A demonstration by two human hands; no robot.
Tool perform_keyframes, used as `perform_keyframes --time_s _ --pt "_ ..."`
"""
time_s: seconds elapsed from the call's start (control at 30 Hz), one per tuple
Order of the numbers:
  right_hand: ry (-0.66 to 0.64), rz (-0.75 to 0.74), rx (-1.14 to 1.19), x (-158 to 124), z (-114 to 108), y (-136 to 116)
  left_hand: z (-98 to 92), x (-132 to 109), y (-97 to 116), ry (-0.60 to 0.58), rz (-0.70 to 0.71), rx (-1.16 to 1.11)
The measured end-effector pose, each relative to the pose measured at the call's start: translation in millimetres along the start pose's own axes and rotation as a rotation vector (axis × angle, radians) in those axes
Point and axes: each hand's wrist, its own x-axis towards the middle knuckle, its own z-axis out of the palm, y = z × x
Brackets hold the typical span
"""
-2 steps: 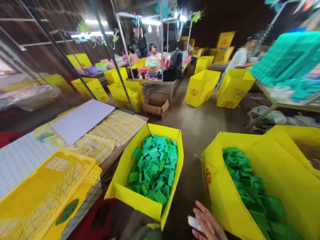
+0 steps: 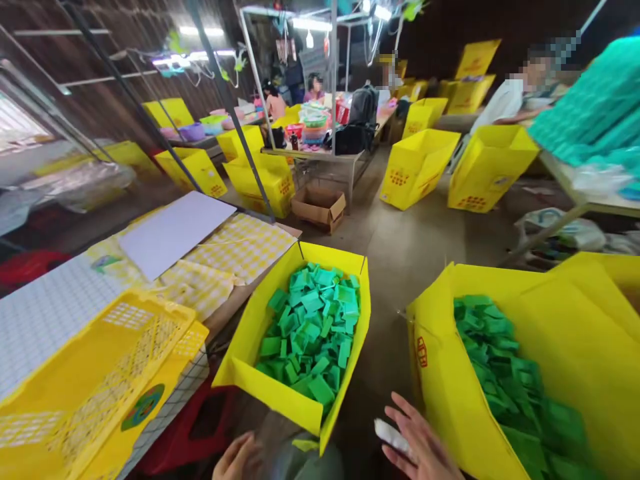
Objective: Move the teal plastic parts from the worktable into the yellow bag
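Note:
My right hand (image 2: 420, 443) is low at the bottom edge, fingers spread, next to the left wall of a yellow box (image 2: 450, 387) that holds dark green plastic pieces (image 2: 505, 373). A small white object (image 2: 393, 435) lies against its fingers; whether it is gripped is unclear. My left hand (image 2: 239, 459) shows at the bottom edge with fingers curled, near the front corner of a second yellow box (image 2: 250, 380) full of green plastic pieces (image 2: 313, 333). It holds nothing that I can see.
A yellow plastic crate (image 2: 90, 380) lies on the table at left, beside a checked cloth (image 2: 240, 250) and a white sheet (image 2: 175, 230). A red stool (image 2: 200, 427) stands below. Several yellow boxes (image 2: 417, 167), a cardboard box (image 2: 320, 207) and seated people are farther back.
The view has shifted slightly, and my left hand has come into sight at the bottom edge. My right hand has risen a little.

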Motion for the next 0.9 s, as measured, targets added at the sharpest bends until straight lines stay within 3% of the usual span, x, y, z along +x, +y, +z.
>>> perform_keyframes --time_s 0.17,0.3,0.43,0.57,0.73,0.9 --pt "-0.018 0.240 0.232 42 31 -46 57.6 11 39 -0.140 0.071 -0.102" --pt "0.007 0.373 0.275 94 70 -61 102.3 43 86 -0.159 0.089 -0.118" --pt "0.064 0.484 0.211 162 101 -68 153.1 103 124 -0.141 0.005 -0.076" --pt "0.162 0.581 0.186 244 124 -62 208.5 171 147 -0.115 -0.137 0.003" --pt "0.267 0.682 0.160 342 138 -38 267.1 248 159 -0.035 -0.286 0.055" --pt "0.288 0.738 0.163 415 134 -13 304.5 318 159 0.061 -0.352 0.019"
